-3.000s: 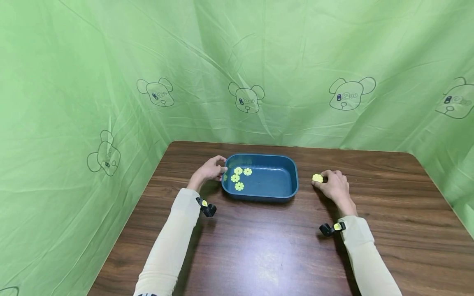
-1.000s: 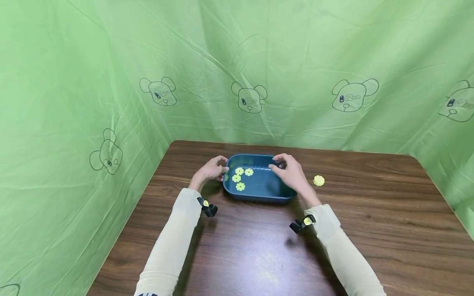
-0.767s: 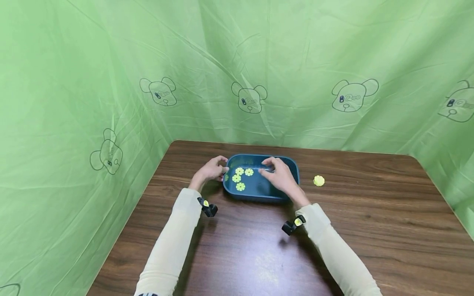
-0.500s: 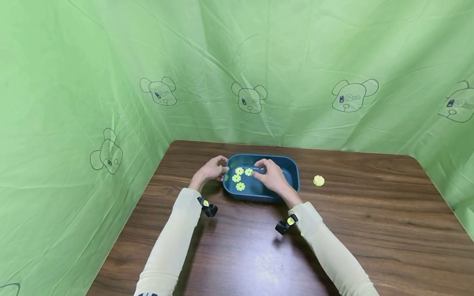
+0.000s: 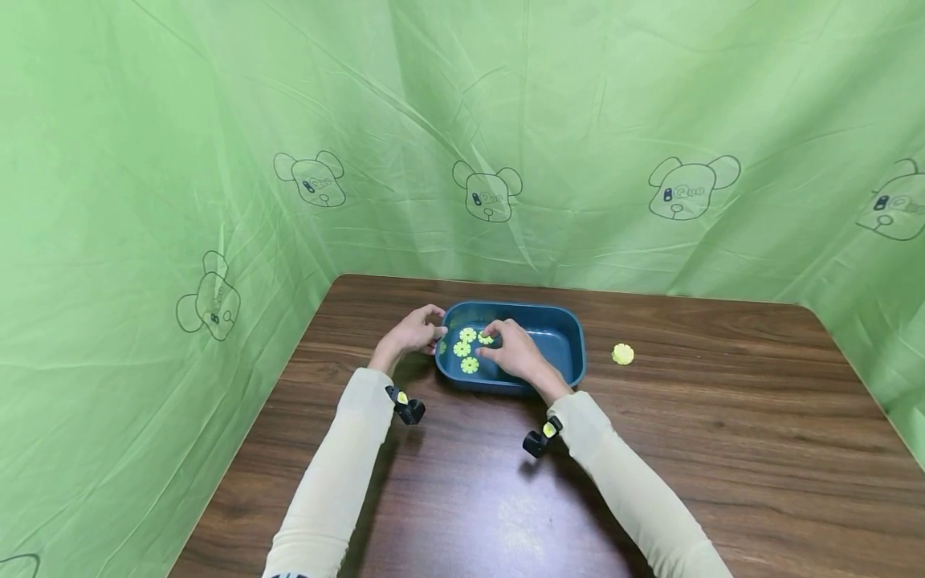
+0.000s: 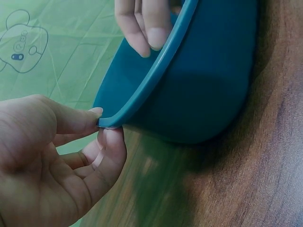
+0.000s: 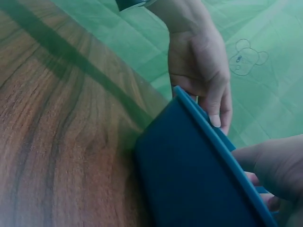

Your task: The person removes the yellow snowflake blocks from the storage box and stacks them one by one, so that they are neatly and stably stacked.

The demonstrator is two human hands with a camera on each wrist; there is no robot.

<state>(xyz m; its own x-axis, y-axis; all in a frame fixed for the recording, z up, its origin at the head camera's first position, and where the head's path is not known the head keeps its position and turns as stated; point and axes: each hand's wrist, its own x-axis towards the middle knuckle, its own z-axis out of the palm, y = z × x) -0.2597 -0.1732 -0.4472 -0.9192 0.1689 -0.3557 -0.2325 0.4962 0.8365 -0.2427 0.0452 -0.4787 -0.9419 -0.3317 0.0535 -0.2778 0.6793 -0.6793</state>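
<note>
A blue plastic basin (image 5: 558, 347) stands on the table. Its left rim is pinched between the thumb and fingers of my left hand (image 5: 409, 331); the left wrist view shows this grip up close, with the rim (image 6: 151, 78) between them. Inside the basin, toward the left, lie several yellow flower-shaped discs (image 5: 469, 365). My right hand (image 5: 517, 352) reaches into the basin, thumb and fingers spread apart around the rightmost disc (image 5: 486, 339), which is partly covered. Whether the fingers touch it I cannot tell. In the right wrist view the basin wall (image 7: 189, 165) hides the discs.
More yellow flower-shaped discs (image 5: 622, 354), seemingly stacked, sit on the brown wooden table (image 5: 723, 401) to the right of the basin. A green curtain (image 5: 578, 96) with bear-head drawings hangs behind and at the sides.
My right hand has left the yellow discs on the right of the table and moved left into the basin, toward the discs there. The left hand keeps its grip on the rim.
</note>
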